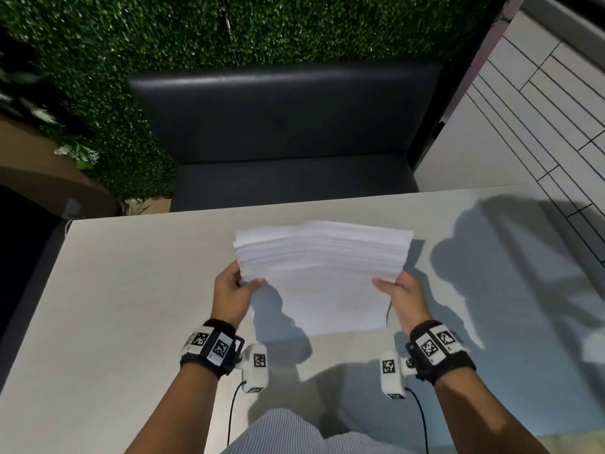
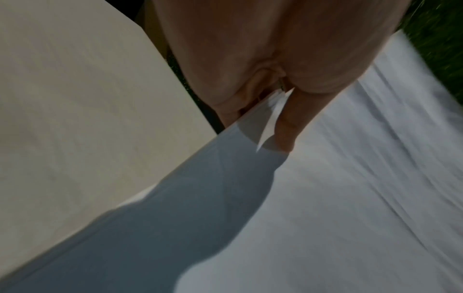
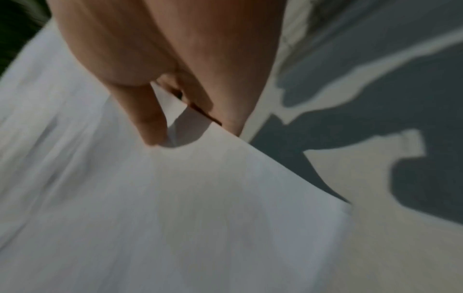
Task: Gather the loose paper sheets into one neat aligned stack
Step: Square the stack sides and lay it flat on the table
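A thick bundle of white paper sheets (image 1: 322, 273) is lifted above the pale table (image 1: 114, 306), its far edges fanned and blurred. My left hand (image 1: 240, 283) grips the bundle's left edge, thumb on top and fingers underneath. My right hand (image 1: 391, 285) grips the right edge the same way. The left wrist view shows the thumb (image 2: 285, 128) pressed onto the sheets (image 2: 338, 198). In the right wrist view my thumb (image 3: 148, 119) lies on the top sheet (image 3: 175, 218), and the fingers below are mostly hidden.
A dark bench seat (image 1: 288, 132) stands just beyond the table's far edge, backed by a green hedge wall (image 1: 229, 24). A white tiled floor (image 1: 540, 109) lies to the right. Strong shadows fall across the table's right side (image 1: 523, 257).
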Action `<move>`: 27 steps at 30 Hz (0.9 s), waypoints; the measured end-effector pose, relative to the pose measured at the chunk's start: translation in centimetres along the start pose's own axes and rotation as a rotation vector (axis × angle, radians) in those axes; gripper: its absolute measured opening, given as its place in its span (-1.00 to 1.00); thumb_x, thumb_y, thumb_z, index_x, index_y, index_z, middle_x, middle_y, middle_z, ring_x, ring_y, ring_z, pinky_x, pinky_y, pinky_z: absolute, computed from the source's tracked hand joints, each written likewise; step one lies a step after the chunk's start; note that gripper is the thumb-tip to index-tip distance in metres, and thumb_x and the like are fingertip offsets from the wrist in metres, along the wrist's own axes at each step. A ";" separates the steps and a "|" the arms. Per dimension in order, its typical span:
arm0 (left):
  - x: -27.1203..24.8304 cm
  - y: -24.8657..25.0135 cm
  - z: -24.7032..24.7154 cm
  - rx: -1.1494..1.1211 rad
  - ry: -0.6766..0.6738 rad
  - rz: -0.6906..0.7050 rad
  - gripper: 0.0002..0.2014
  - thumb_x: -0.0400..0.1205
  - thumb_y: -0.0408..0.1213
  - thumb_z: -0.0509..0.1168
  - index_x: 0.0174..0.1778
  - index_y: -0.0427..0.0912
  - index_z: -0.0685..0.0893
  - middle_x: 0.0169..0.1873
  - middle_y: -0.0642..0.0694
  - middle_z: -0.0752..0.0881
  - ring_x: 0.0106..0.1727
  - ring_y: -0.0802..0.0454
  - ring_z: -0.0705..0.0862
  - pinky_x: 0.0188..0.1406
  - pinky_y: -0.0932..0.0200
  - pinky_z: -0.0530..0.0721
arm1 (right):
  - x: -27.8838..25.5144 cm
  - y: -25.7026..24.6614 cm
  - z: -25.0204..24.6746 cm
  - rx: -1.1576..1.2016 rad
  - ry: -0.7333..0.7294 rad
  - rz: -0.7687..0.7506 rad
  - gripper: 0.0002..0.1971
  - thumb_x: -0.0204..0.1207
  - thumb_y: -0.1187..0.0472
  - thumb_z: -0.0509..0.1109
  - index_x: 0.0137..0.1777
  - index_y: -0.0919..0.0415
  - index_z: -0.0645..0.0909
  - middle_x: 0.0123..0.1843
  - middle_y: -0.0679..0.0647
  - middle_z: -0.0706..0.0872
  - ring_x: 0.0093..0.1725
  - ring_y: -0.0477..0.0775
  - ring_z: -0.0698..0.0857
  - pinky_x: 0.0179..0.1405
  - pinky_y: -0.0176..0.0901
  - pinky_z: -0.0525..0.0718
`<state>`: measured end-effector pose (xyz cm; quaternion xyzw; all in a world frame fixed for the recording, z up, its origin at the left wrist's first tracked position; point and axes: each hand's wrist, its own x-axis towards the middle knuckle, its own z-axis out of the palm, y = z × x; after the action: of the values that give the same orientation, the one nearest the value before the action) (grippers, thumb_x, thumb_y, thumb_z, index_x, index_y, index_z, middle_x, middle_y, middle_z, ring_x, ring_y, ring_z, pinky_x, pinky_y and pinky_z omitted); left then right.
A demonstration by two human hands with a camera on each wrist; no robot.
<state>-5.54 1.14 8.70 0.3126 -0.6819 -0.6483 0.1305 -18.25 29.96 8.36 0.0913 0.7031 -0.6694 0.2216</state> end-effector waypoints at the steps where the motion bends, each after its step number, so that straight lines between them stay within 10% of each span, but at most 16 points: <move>1: 0.0 0.8 0.3 -0.032 0.023 0.049 -0.66 0.53 -0.68 0.39 -0.06 -0.10 0.78 -0.21 0.05 0.85 -0.19 0.16 0.80 -0.14 0.27 0.76 | -0.1 -0.7 0.4 0.027 0.023 -0.057 -0.76 0.53 0.45 0.46 0.15 0.22 0.74 0.10 0.06 0.84 0.08 -0.02 0.79 0.18 -0.11 0.67; 7: 0.0 0.3 1.1 -0.072 0.065 0.046 -0.92 0.59 -0.40 0.47 -0.14 -0.21 0.69 -0.27 0.02 0.78 -0.24 0.11 0.71 -0.13 0.18 0.64 | -0.2 -0.7 1.4 0.038 0.102 -0.136 -0.70 0.50 0.44 0.50 0.22 0.27 0.68 0.10 0.07 0.83 0.07 0.00 0.80 0.15 -0.10 0.68; 11: 0.7 -1.9 1.7 0.009 0.050 -0.071 -0.63 0.49 -0.56 0.51 0.20 -0.39 0.63 -0.09 -0.22 0.77 -0.04 -0.21 0.75 -0.17 0.24 0.75 | 1.2 0.6 1.6 -0.054 0.136 -0.059 -0.58 0.39 0.55 0.52 0.25 0.33 0.62 0.05 0.12 0.79 0.01 0.04 0.78 0.04 -0.24 0.71; 14: 1.2 -2.0 2.2 0.051 0.039 -0.095 -0.73 0.51 -0.62 0.42 0.07 -0.28 0.67 -0.11 -0.16 0.80 -0.06 -0.12 0.76 -0.06 0.08 0.71 | 1.6 0.1 1.6 -0.082 0.119 -0.133 -0.55 0.37 0.70 0.39 0.14 0.24 0.61 -0.01 0.18 0.77 -0.08 0.01 0.75 -0.23 -0.45 0.69; 18: 1.8 -1.9 2.4 0.184 0.017 0.013 -0.77 0.55 -0.63 0.33 -0.19 -0.20 0.72 -0.26 -0.05 0.76 -0.19 -0.05 0.70 -0.13 0.12 0.61 | 1.8 -0.6 1.5 -0.080 0.116 -0.183 -0.71 0.46 0.57 0.43 0.13 0.30 0.63 -0.03 0.08 0.76 -0.10 -0.09 0.74 -0.04 -0.20 0.65; 27: 1.5 -1.1 3.5 -0.118 0.120 -0.004 -0.62 0.52 -0.44 0.51 0.26 -0.19 0.68 0.09 -0.14 0.81 0.08 -0.04 0.79 0.05 0.01 0.76 | 0.9 -1.1 2.5 0.093 0.097 -0.200 -0.54 0.44 0.47 0.52 0.31 0.12 0.63 0.14 0.01 0.82 0.12 -0.03 0.81 0.10 -0.15 0.76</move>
<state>-8.49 3.09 6.82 0.3441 -0.6327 -0.6678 0.1880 -19.07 27.24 8.95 0.0632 0.6868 -0.7149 0.1150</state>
